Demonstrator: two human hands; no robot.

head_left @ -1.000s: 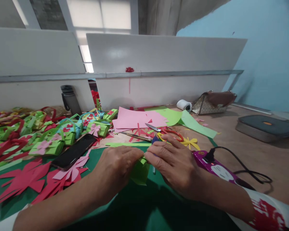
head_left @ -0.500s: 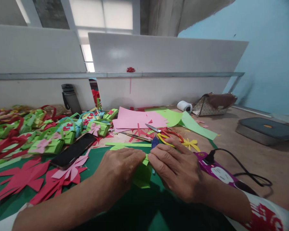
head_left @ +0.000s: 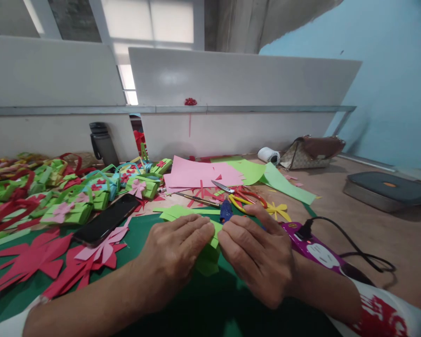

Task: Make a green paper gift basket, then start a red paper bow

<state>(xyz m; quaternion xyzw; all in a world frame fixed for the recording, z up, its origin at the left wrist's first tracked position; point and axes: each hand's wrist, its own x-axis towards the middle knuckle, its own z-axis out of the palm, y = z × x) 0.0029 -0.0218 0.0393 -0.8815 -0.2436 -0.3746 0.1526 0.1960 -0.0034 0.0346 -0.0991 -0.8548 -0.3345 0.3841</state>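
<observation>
— More of the green paper (head_left: 208, 260) is exposed above the left hand (head_left: 177, 250) than half a second ago, and the blue tool (head_left: 226, 211), just beyond the right hand (head_left: 261, 255), is less covered.

— How are the fingers set?

— Narrow, on both sides: the paper is pinched between the two hands at the lower centre of the frame, with a flap left hanging below, over the green mat (head_left: 140, 234). One finger of the right hand is held raised. The thumbs are mostly hidden, so how the underside is gripped cannot be told.

— And how is the step best done?

— A fold seems to be pressed, so the edges are best lined up first, the paper kept steady by the left fingertips and the crease firmed evenly from one end. If it is squeezed too hard, thin paper could be buckled.

— Can any writing be read?

— None for certain. Red print is borne by the white sleeve (head_left: 379, 309) at the lower right, but it is cut up by folds. Tiny marks are carried on the purple power strip (head_left: 323, 255), right of centre; no brand can be made out on the phone (head_left: 107, 220) at left.
</observation>
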